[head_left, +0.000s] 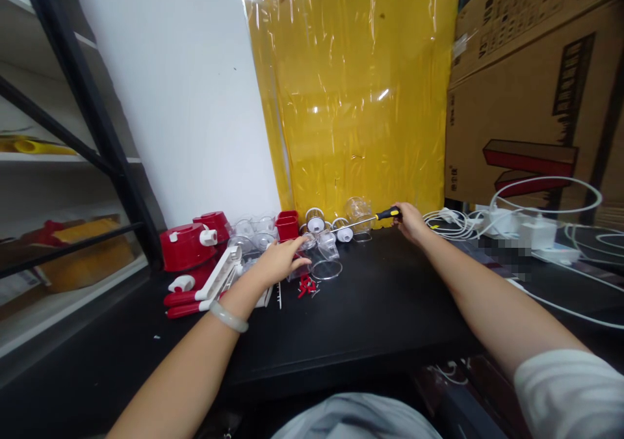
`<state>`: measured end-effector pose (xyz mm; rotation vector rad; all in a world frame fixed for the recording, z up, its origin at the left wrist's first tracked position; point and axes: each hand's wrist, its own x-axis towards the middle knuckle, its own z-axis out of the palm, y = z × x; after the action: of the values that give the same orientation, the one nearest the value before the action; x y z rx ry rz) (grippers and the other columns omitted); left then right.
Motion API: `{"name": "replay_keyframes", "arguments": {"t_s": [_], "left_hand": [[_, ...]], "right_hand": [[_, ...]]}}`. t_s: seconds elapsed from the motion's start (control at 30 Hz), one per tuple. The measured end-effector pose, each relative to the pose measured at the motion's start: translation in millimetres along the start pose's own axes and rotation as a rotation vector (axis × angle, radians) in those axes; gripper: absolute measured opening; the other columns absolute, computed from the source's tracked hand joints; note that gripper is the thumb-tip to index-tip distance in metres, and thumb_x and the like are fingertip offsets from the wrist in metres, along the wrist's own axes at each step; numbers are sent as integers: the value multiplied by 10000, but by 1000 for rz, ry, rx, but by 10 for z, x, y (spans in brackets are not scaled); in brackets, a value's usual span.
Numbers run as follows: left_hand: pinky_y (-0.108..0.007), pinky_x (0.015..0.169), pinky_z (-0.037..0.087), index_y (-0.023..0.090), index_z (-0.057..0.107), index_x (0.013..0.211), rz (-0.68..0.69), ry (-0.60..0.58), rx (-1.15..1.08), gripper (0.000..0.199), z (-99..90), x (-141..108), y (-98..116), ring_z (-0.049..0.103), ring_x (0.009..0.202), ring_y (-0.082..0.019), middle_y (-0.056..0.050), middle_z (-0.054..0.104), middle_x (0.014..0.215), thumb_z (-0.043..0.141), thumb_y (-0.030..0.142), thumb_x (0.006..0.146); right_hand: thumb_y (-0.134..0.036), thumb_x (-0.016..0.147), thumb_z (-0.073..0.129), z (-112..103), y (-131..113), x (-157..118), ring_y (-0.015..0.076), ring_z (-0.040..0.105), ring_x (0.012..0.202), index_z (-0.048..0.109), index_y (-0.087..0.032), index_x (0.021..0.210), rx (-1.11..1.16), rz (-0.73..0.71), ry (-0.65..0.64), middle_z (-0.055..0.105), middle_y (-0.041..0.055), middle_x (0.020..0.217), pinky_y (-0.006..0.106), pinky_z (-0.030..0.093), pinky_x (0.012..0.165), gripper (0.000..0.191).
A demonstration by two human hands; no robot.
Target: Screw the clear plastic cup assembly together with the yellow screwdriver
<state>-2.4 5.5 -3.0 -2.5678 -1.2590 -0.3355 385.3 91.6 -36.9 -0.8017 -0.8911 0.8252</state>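
1. One yellow translucent plastic curtain (pixel 351 101) fills the upper centre, behind one black table (pixel 361 315).
2. Right of centre: right hand (pixel 410 223) gripping one black-and-yellow-handled metal screwdriver (pixel 389 213).
3. Centre: left hand (pixel 279 261) at clear plastic parts (pixel 329 246); whether it grips any, I cannot tell.
4. Lower left: two red plastic handles (pixel 184 309), side by side.

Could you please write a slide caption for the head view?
Over a black table, the right hand holds a screwdriver pointing toward clear parts near the left hand.
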Motion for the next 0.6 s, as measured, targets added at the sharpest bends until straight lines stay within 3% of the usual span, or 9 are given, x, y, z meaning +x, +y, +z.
{"name": "replay_keyframes", "arguments": {"t_s": [0.17, 0.37, 0.47, 0.6], "left_hand": [[-540, 1091, 373, 195, 420, 1452, -7, -4, -2, 557, -5, -3, 10, 611, 1230, -341, -168, 639, 1348, 591, 438, 981], [-523, 1081, 390, 220, 431, 1436, 1, 6, 4, 536, -15, -12, 16, 627, 1201, -330, -162, 650, 1332, 588, 455, 981], [-523, 1076, 389, 211, 433, 1427, 6, 6, 6, 533, -6, -11, 7, 629, 1192, -332, -166, 653, 1325, 589, 460, 982], [-478, 1036, 426, 219, 433, 1423, 16, 10, 10, 520, -4, -5, 1, 636, 1177, -320, -158, 655, 1322, 584, 455, 985]], "right_hand": [[-265, 748, 623, 50, -96, -61, 87, 474, 460, 571, -207, 759, 88, 102, 81, 560, -33, 643, 214, 404, 412, 79], [-599, 872, 570, 2, -64, -69, 76, 325, 352, 596, -209, 794, -25, 40, 24, 378, -78, 449, 209, 356, 380, 399], [-515, 855, 635, -8, -37, -65, 70, 291, 339, 604, -209, 826, -53, 27, 9, 315, -106, 421, 199, 361, 388, 309], [-345, 785, 660, 18, -47, -53, 74, 370, 380, 574, -216, 797, 11, 61, 44, 457, -73, 520, 210, 395, 401, 156]]}}
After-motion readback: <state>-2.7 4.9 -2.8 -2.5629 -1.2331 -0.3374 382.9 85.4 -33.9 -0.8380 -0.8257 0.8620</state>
